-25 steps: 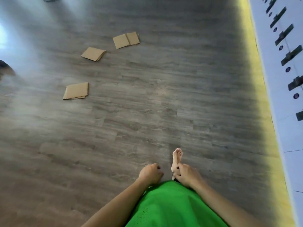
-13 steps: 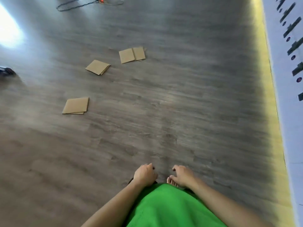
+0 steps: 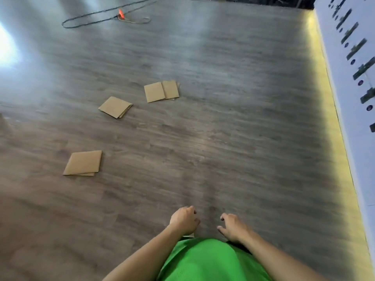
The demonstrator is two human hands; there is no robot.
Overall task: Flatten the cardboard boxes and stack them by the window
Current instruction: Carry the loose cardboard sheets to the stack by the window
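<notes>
3 flattened cardboard piles lie apart on the wood floor: nearest, middle, far. Likely light, stiff, slippery; take by edges. Left hand and right hand loosely curled, empty.

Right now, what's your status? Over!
Left hand loosely curled, right hand relaxed, both empty. Three lots of flattened cardboard boxes scattered on floor, unstacked. Black cable far off, path open.
</notes>
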